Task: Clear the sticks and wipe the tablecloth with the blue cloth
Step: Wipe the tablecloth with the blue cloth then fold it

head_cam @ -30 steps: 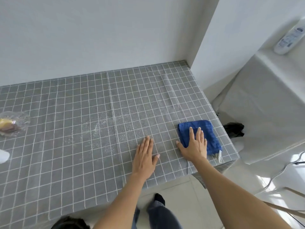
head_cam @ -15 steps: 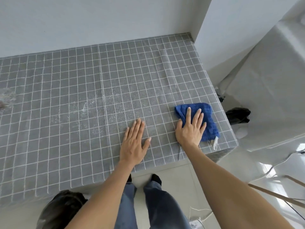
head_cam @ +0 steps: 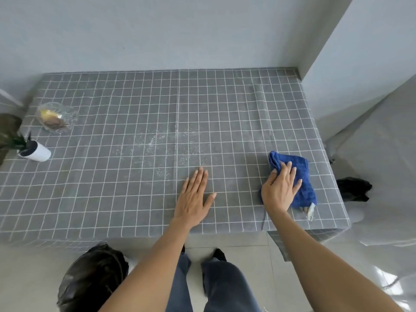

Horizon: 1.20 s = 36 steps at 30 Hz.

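Two hands down on the grey checked tablecloth (head_cam: 112, 188), both near the six o'clock edge. I see the left hand (head_cam: 194, 197) lying flat at about six o'clock, fingers straight and together, thumb splayed out to the right, grasping nothing, palm resting on the fabric. I see the right hand (head_cam: 280, 190) at about four o'clock, laid over the blue cloth (head_cam: 304, 176); its fingers bend over the bunched left part of the cloth, thumb tucked at that fold, so I read it as gripping the cloth rather than just resting on it. The cloth sits rumpled near the table's right edge, a white tag (head_cam: 310, 211) poking out at its near corner.

White specks (head_cam: 157, 140) lie scattered around the middle of the tablecloth, just beyond the left fingertips. I can pick out no sticks on the surface.

At ten o'clock stands a glass bowl (head_cam: 57, 117) with something yellow and brown in it. At nine o'clock a small white pot (head_cam: 37, 152) holds a green plant. A dark bag (head_cam: 92, 278) sits on the floor at seven o'clock, beside my view of blue trouser legs (head_cam: 220, 287).
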### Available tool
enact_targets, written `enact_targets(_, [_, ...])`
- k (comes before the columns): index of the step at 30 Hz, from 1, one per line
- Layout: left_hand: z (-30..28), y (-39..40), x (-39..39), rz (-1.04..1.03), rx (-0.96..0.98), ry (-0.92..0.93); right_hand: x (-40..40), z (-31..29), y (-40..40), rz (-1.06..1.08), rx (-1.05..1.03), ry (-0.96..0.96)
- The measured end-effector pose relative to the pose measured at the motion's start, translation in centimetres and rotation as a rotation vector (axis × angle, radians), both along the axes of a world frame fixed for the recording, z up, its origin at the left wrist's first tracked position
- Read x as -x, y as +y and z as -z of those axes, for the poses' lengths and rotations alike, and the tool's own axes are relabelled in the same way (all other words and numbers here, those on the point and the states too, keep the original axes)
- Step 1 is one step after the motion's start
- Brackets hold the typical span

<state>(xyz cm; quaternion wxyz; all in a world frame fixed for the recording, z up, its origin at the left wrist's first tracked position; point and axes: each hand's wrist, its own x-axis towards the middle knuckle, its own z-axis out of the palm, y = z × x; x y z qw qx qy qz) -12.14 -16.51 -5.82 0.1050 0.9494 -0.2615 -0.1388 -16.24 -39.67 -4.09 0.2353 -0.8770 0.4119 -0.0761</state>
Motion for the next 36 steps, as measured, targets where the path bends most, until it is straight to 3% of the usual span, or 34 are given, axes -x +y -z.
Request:
enact_targets(12, [-0.5, 11.0, -3.1, -0.227, 0.017, -0.014, -7.8, -0.8, 10.3, -0.333, -0.052, -0.063])
enact_targets(23, [0.3, 12.0, -10.0, -0.234, 0.103, -0.072, -13.1, -0.2, 14.9, -0.565, 0.015, -0.092])
enact_targets(28, [1.1, 16.1, -11.9, -0.287, 0.025, -0.065, -13.5, 1.2, 15.9, -0.819, 0.111, -0.066])
enact_targets(36, [0.7, 16.5, -12.4, -0.271, -0.084, -0.065, -14.3, 1.7, 15.7, -0.815, 0.26, 0.18])
